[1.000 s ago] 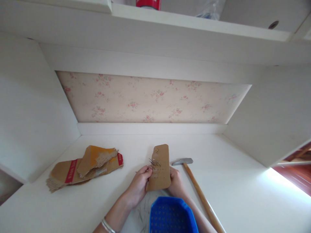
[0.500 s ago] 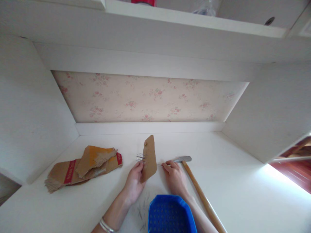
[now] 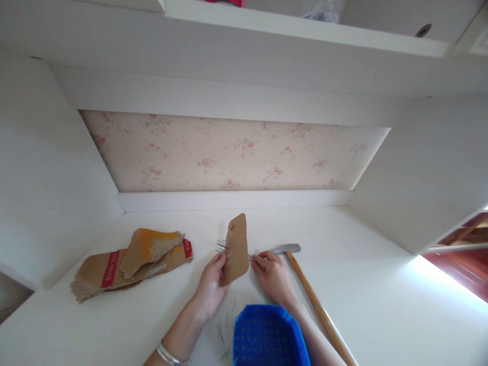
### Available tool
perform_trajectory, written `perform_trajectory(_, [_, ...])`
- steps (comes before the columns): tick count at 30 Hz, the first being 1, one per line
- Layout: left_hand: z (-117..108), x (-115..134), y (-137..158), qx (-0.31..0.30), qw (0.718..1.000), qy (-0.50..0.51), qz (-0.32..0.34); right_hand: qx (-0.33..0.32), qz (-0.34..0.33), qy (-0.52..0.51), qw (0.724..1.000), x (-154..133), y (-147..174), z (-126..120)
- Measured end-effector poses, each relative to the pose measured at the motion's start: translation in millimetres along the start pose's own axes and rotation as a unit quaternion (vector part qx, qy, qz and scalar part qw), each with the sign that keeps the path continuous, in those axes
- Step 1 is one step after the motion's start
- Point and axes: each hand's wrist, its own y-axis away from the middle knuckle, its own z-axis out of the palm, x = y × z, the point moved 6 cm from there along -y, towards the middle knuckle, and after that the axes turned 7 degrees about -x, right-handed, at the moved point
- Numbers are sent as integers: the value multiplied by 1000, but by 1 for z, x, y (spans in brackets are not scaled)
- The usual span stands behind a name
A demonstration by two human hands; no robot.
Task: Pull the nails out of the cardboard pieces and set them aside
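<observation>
Upright in my left hand (image 3: 209, 287) is a small piece of brown cardboard (image 3: 238, 253), pinched along its lower left edge. Several thin metal nails (image 3: 222, 246) stick out of its left face. My right hand (image 3: 275, 280) is closed, fingertips pinching a thin nail (image 3: 251, 259) at the cardboard's right side; whether its tip enters the board I cannot tell. Beside the right hand lies a hammer (image 3: 310, 297) with a wooden handle, its metal head partly behind the fingers. A blue plastic basket (image 3: 238, 333) stands between my forearms, and loose nails (image 3: 221, 333) lie to its left.
Torn cardboard pieces (image 3: 131, 264) with red and orange print lie on the white surface (image 3: 381, 284) at left. White side panels flank it, and a shelf (image 3: 267, 71) overhangs. Floral wallpaper (image 3: 236, 152) shows at the back.
The cardboard has shifted slightly right and turned so more of its right face shows. My right fingertips and the nail are now closer to it.
</observation>
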Motion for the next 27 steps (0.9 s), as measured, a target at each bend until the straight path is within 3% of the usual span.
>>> perform_trajectory(10, [0,-1,-1,-16,1000,-14,6,2,-2,-36,999,1,1,1])
perform_trajectory(16, [3,-3,0,-27,999,-40,3,21,1,-116,993,-1,1,-5])
perform_trajectory(24, [5,-8,-3,-47,993,-108,14,58,32,-325,943,1,3,-12])
perform_trajectory(27, [4,-10,-5,-51,990,-132,25,106,42,-359,927,3,5,-17])
